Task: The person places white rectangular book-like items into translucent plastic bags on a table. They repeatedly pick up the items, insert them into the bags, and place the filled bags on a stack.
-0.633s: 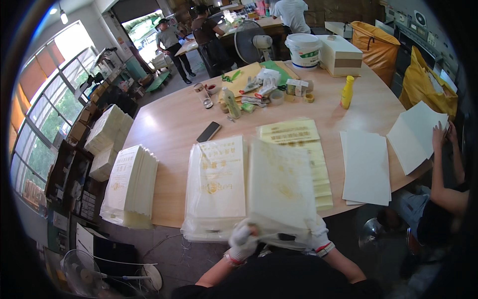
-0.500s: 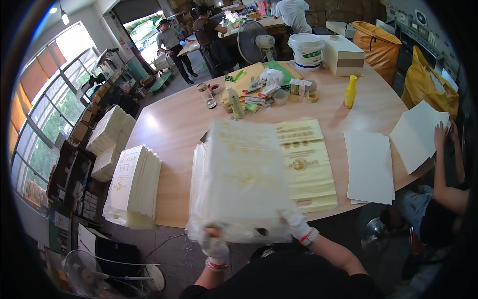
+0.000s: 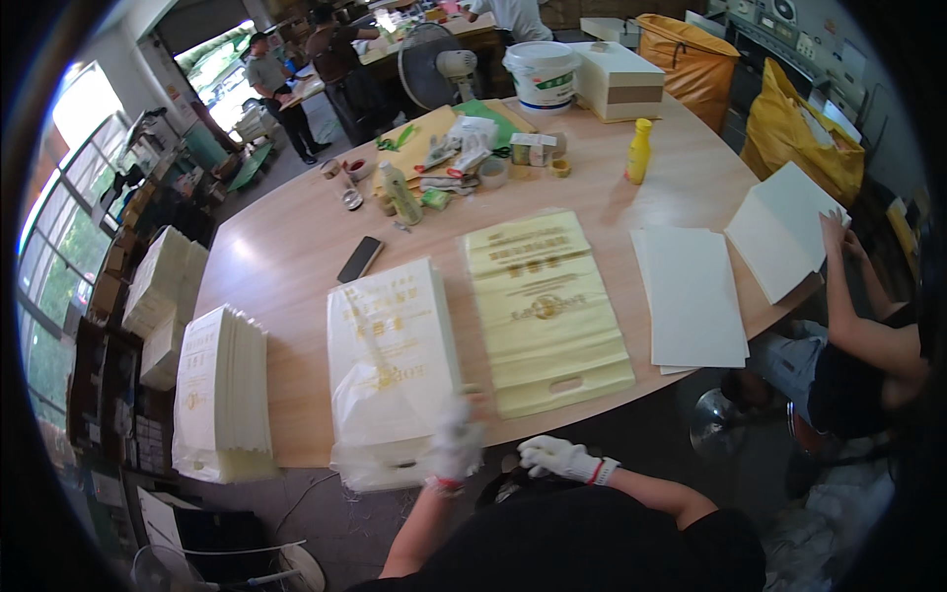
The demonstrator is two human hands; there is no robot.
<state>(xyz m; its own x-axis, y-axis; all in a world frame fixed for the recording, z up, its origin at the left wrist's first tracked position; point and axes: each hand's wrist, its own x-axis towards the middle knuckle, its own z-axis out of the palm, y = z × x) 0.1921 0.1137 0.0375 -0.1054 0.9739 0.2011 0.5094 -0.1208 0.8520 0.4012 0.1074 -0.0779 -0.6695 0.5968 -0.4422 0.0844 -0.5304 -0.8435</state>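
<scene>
My left hand [image 3: 457, 444], in a white glove, is smeared by motion at the lower right edge of a stack of bags in clear plastic sleeves [image 3: 390, 365]; its fingers cannot be made out. My right hand [image 3: 562, 458], gloved too, hovers just off the table's front edge, fingers loosely bent and nothing in them. Between the hands and the far clutter, a pale yellow bag [image 3: 547, 335] with gold print and a handle slot lies flat. Left of the sleeved stack stands a fanned pile of similar bags [image 3: 219, 380].
A black phone [image 3: 361, 259] lies behind the stack. Farther back are a bottle [image 3: 400, 192], tape rolls [image 3: 493, 174], a white bucket [image 3: 542, 79] and a yellow bottle [image 3: 639, 151]. To the right are white boards [image 3: 692, 296] and a co-worker's hands [image 3: 837, 229] holding a board.
The sleeved bag both hands held up now lies on the left stack. My right hand has let go and drawn back; my left has moved right. The view has shifted.
</scene>
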